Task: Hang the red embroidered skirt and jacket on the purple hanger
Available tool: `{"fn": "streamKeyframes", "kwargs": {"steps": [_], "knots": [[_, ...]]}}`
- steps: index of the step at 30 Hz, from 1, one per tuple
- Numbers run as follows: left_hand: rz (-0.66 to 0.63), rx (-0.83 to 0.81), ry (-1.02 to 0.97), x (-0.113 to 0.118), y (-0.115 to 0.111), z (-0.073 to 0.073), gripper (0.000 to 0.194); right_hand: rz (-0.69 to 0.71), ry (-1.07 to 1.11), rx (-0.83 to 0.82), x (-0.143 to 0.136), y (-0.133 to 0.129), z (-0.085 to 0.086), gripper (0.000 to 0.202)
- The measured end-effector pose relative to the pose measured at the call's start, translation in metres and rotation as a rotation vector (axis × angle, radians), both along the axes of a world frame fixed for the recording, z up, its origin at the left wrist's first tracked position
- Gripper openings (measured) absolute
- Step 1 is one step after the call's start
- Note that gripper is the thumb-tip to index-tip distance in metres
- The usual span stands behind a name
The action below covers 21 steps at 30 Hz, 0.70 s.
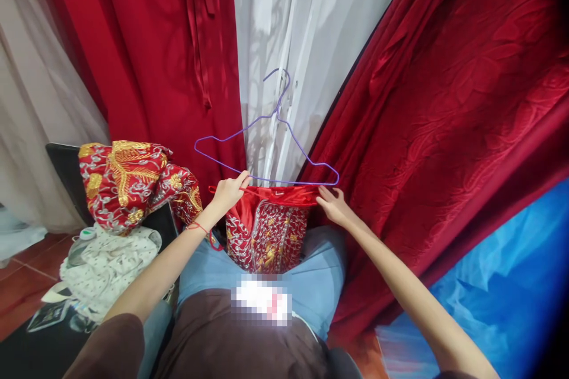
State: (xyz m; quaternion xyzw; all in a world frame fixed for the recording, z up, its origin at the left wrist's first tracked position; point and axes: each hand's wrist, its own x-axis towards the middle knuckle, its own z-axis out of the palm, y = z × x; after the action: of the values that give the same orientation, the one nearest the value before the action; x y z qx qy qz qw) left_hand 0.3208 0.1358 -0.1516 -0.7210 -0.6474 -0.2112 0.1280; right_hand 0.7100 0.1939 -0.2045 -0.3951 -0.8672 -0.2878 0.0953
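Between the left hand (228, 193) and the right hand (335, 207), which pinch its top edge, the embroidered red garment (278, 235) hangs; just beyond both hands is the purple wire hanger (277, 111).

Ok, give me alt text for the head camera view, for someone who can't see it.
A person's left hand and right hand hold a red, gold-and-silver embroidered garment by its top edge, a purple hanger just beyond it. Red curtains hang ahead; similar embroidered fabric lies bundled at left.
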Motion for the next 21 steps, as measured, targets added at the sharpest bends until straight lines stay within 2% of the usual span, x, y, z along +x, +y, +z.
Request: {"fn": "streamKeyframes", "kwargs": {"steps": [4, 6, 8, 11, 15, 21], "knots": [[0.024, 0.004, 0.037, 0.003, -0.005, 0.004, 0.050, -0.013, 0.145, 0.048, 0.023, -0.019, 0.041, 0.023], [0.029, 0.010, 0.044, 0.004, -0.006, 0.006, 0.050, 0.061, 0.185, -0.028, 0.027, -0.031, 0.055, 0.022], [0.024, 0.005, 0.046, 0.005, -0.006, 0.007, 0.050, 0.150, 0.241, -0.110, 0.025, -0.045, 0.062, 0.022], [0.027, -0.015, 0.051, 0.003, -0.007, 0.009, 0.051, 0.230, 0.348, -0.135, 0.016, -0.062, 0.061, 0.018], [0.047, -0.026, 0.038, -0.001, -0.008, 0.011, 0.049, 0.232, 0.389, -0.154, 0.004, -0.069, 0.054, 0.014], [0.031, -0.031, 0.010, 0.003, -0.007, 0.004, 0.048, 0.069, 0.117, -0.397, 0.006, -0.064, 0.025, 0.017]]}}
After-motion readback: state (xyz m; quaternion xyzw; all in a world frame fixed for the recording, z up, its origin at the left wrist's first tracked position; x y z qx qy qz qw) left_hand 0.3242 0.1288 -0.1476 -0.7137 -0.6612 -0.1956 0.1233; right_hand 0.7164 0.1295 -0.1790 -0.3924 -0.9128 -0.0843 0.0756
